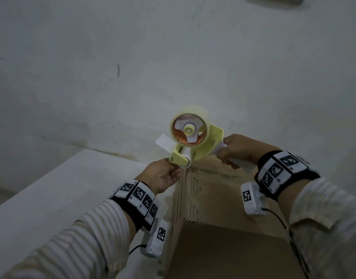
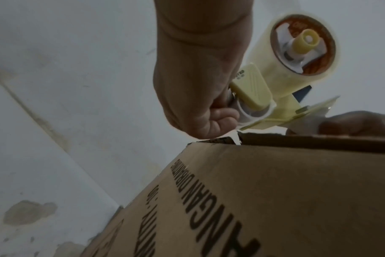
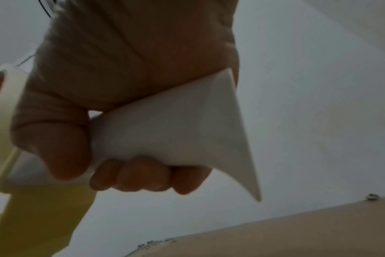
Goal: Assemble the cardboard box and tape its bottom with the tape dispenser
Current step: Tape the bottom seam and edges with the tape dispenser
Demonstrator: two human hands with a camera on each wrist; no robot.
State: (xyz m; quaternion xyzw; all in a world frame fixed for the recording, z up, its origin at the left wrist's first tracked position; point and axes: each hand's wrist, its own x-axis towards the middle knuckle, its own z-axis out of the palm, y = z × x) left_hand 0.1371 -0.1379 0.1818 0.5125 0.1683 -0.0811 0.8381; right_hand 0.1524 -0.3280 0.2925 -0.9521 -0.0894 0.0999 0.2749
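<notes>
Both hands are closed: right hand (image 1: 236,150) round the light, hard dispenser (image 1: 195,140) handle, left hand (image 1: 163,175) probably pinching sticky tape at its roller, above the stiff box (image 1: 223,218).

Bare, dim room, kind unclear: stained white wall (image 1: 132,67), white table (image 1: 52,198), scuffed floor (image 2: 22,200).

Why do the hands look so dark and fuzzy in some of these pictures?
Head view: dim, even light, fairly sharp; the tape dispenser and cardboard box read clearly. Left wrist view: the left hand is lit, the right hand shadowed against the pale wall. Right wrist view: the right hand is very close, so soft, blurred and dark.
</notes>
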